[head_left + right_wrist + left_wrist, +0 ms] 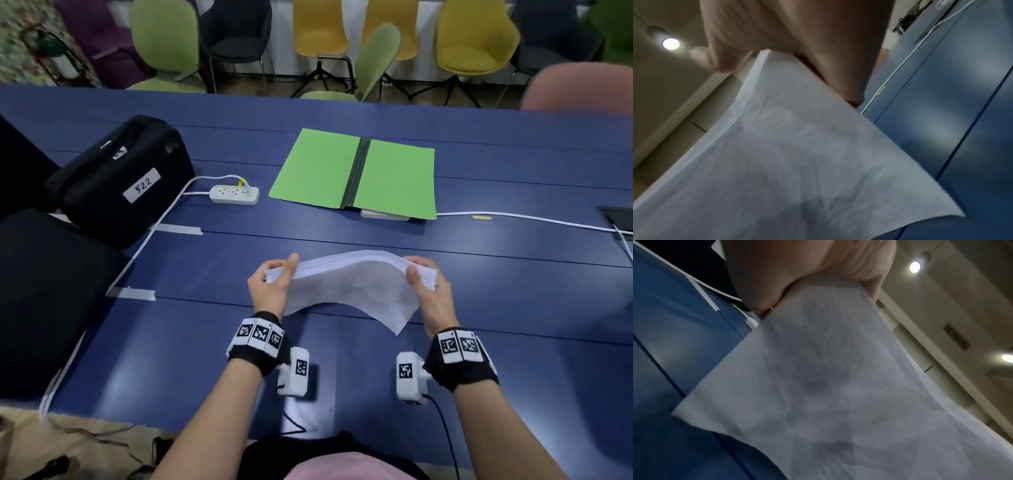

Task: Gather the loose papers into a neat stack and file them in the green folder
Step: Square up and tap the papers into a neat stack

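Item 1, stack of white papers (pixel 349 287): being held in the air above the blue table (pixel 479 342), its long axis running side to side between the two hands. The middle is arching upward; the near lower edge is hanging loose, with one corner drooping toward the right wrist. Sheet edges at both ends are looking roughly even, though not yet squared.

Item 2, left hand (pixel 270 291): gripping the left short end of the stack, thumb on the near face and fingers curling round the far side. The left wrist view is showing the palm (pixel 797 272) closing on the paper's top edge, with the sheet (pixel 828 386) filling the frame below.

Item 3, right hand (pixel 428 291): gripping the right short end in the same fashion, thumb pressing on the near side. The right wrist view is showing a fingertip (pixel 702 58) curling over the paper (pixel 797 154).

Item 4, green folder (pixel 356 174): lying open and flat, straight beyond the fingers, well apart from the stack, its dark spine (pixel 354 171) running away from the person. Both hands are sitting about equally far from it; the right leaf is lying nearer the right hand.

Item 5, assessment: gathering appears done; squaring and filing are remaining. The stack's long axis is lying across the spine, so a quarter turn will likely be needed before laying it on a leaf.

Item 6, sundries: black case (pixel 120 178), white power strip (pixel 234 194) and its cable, left of the folder.
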